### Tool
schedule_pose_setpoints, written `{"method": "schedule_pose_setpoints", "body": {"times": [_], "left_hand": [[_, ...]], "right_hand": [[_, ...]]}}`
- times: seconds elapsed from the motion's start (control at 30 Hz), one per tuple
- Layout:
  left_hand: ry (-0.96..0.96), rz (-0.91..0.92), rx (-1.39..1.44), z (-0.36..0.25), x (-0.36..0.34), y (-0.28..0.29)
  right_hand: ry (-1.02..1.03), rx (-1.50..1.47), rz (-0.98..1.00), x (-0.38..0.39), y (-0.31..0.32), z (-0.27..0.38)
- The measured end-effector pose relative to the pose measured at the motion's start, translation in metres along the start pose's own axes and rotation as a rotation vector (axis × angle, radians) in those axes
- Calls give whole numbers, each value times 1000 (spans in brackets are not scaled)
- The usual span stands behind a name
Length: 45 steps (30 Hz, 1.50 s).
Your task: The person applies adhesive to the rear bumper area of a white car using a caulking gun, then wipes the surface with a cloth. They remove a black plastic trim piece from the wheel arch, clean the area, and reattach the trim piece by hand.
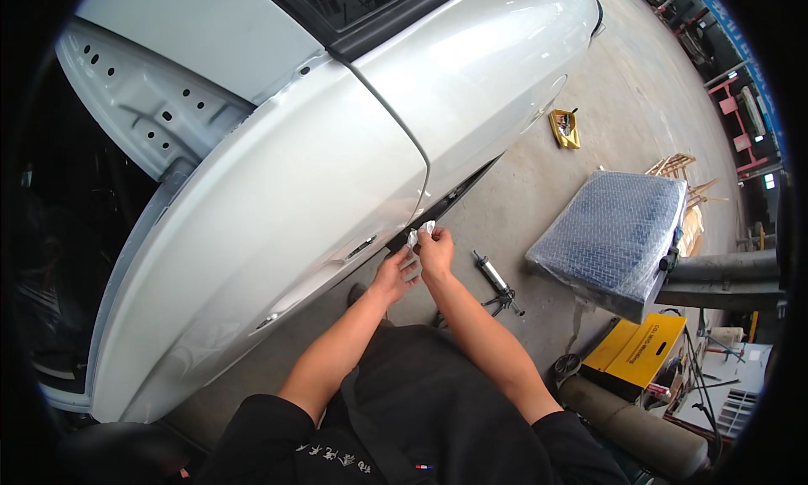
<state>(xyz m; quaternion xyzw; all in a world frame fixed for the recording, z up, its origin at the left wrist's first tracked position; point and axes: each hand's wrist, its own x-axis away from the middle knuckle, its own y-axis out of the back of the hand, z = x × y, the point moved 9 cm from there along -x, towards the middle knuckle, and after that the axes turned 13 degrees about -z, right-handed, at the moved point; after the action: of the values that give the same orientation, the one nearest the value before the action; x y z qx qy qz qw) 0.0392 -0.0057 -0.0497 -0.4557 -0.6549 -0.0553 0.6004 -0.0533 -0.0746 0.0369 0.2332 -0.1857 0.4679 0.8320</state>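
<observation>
My left hand [396, 273] and my right hand [435, 251] are together beside the lower edge of a white car's body [353, 173]. The right one pinches a small crumpled white piece [427, 228], possibly wrapping. The left one has its upper fingertips on the same white material, its lower fingers loosely apart. Just beyond them runs a dark strip [454, 194] along the car's bottom. A silver-barrelled applicator gun [492, 273] with a black handle lies on the floor right of my hands.
A yellow tool tray [566, 134] lies on the concrete floor [623, 106]. At right are a plastic-wrapped blue checked slab [606, 232], wooden frames [699, 186], a metal beam [724, 274], a yellow case [635, 350], a gas cylinder [627, 422] and a white machine with cables [728, 384].
</observation>
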Motion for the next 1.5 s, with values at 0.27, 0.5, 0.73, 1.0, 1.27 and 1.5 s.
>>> {"method": "schedule_pose_setpoints", "body": {"times": [0.27, 0.5, 0.73, 1.0, 1.27, 1.5], "left_hand": [[-15, 5, -29, -4, 1, -1], [-3, 20, -37, -3, 2, -2], [37, -20, -9, -5, 1, 2], [59, -100, -44, -14, 13, 1], [49, -105, -156, -19, 22, 0], [60, -48, -213, -21, 21, 0]], "right_hand": [[121, 286, -110, 19, 3, 26], [275, 390, -271, -1, 0, 10], [190, 85, -64, -7, 29, 10], [-63, -255, 139, -39, 56, -14], [-99, -543, 180, -32, 22, -2], [-45, -449, 103, -17, 1, -15]]}}
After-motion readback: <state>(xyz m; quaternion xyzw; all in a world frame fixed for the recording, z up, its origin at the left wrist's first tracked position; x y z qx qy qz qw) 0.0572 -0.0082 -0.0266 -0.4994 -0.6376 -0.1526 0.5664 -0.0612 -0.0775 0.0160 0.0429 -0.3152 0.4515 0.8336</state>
